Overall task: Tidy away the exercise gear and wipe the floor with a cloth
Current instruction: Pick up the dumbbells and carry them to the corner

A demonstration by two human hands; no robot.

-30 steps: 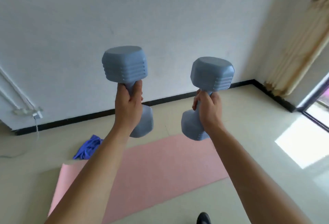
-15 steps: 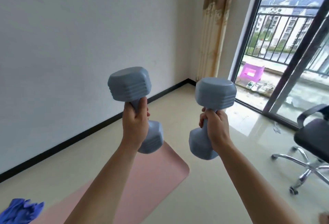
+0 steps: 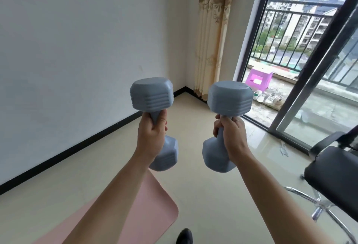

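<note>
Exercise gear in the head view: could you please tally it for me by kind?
Blue-grey dumbbells: 2 (left dumbbell, right dumbbell)
Pink exercise mat: 1
Total: 3

Grey-blue left dumbbell (image 3: 151, 96), ribbed hexagonal heads, held near upright by its handle in our left hand (image 3: 152, 133), right dumbbell (image 3: 230, 98) alike in our right hand (image 3: 230, 135), the two side by side, apart, pink exercise mat (image 3: 155, 210) flat on the floor (image 3: 203, 195)

Bright daylight from the glass door (image 3: 302, 65), wide-angle edge distortion
</note>
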